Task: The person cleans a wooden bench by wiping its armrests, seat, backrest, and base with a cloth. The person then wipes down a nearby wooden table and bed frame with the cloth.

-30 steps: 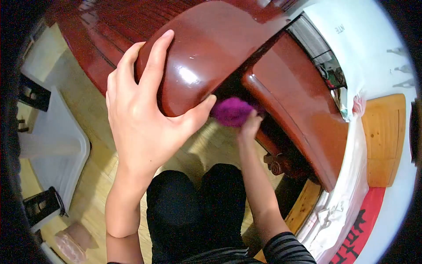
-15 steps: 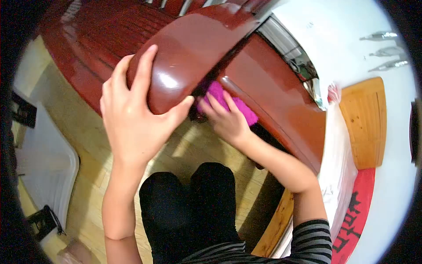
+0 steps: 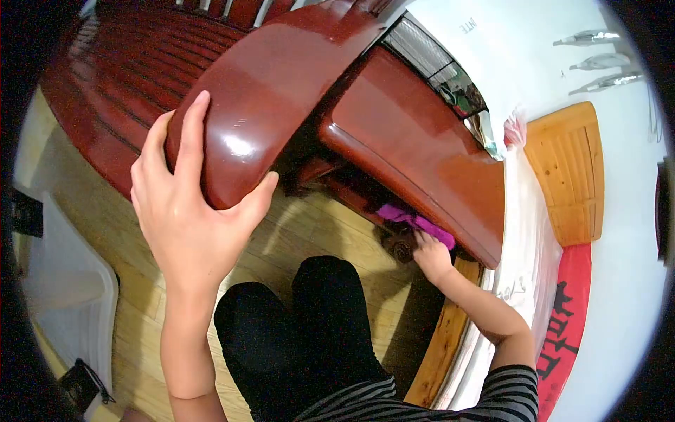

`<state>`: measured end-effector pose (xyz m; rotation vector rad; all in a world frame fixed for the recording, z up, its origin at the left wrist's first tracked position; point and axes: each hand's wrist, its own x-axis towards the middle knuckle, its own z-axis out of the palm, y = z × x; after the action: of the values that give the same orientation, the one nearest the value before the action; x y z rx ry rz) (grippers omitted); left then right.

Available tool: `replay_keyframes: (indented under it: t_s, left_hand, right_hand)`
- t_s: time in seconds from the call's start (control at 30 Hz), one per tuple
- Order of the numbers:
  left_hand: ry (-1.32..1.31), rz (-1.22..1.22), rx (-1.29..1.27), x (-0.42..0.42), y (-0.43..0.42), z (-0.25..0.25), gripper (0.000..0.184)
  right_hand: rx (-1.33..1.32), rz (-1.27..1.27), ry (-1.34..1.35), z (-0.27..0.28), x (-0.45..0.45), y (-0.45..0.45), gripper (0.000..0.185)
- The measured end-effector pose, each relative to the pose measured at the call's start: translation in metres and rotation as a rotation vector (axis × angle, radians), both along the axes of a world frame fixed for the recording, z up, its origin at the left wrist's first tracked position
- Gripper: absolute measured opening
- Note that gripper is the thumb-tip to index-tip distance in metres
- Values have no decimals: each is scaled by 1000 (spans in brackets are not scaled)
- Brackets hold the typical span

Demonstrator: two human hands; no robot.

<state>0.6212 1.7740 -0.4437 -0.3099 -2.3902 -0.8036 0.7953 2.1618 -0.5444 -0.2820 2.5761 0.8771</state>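
Note:
The rounded end of a glossy red-brown wooden armrest (image 3: 260,84) sits within my left hand (image 3: 184,218). Its fingers spread along the left side while the thumb presses the right side. Further right and lower, my right hand (image 3: 432,259) grips a fuzzy magenta cloth (image 3: 436,232). The cloth lies against the part under the overhanging top of a red-brown side table (image 3: 415,119). My right fingertips are partly hidden by the cloth and the shadow there.
A slatted bench seat (image 3: 133,84) extends to the upper left. Under the side table is a dark brown rounded object (image 3: 399,246). A white plastic tub (image 3: 70,281) stands on the wooden floor at left. Plastic-wrapped goods (image 3: 527,218), a wooden board (image 3: 569,176) and a red banner (image 3: 566,316) are at right.
My right hand has moved the magenta cloth right and down, from beside the armrest to below the side table's front edge. My left hand keeps its hold while the view shifts slightly.

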Motion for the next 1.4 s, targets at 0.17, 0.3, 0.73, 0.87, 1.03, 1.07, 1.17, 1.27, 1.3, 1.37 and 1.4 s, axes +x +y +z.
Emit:
replay_keyframes:
  t_s: [0.17,0.3,0.73,0.87,1.03,1.07,1.17,1.27,1.3,1.37,1.4]
  left_hand:
    - [10,-36,12,-2,1,-1,76]
    - [-21,-28,12,0,2,1,76]
    - [7,-70,-25,-4,-1,-10,68]
    - [-27,-60,-15,-4,1,-9,67]
    - [-40,-49,-26,-3,1,-10,65]
    - [-22,-54,-35,-3,2,-9,64]
    - [-13,-58,-57,-3,0,-10,63]
    - [-18,-54,-71,-3,-1,-10,63]
    - [-17,-57,-69,-4,0,-9,62]
    - [-21,-50,-56,-5,1,-9,61]
    - [-36,-46,-51,-3,1,-9,61]
  right_hand:
    - [44,-170,6,6,58,41,10]
    - [-200,10,-72,42,58,12,8]
    - [-434,319,789,45,-105,-92,32]
    - [-505,146,913,36,-32,-22,29]
    - [-182,48,1193,-7,70,46,24]
    - [-181,42,1189,-22,83,45,24]
    - [-254,-503,1265,-55,104,22,45]
    - [-842,-1009,1048,-76,114,10,59]
    - [-895,-997,1000,-82,125,10,55]
    - [-818,-755,1041,-42,125,-2,53]
    - [-737,-523,1060,-20,129,-10,50]
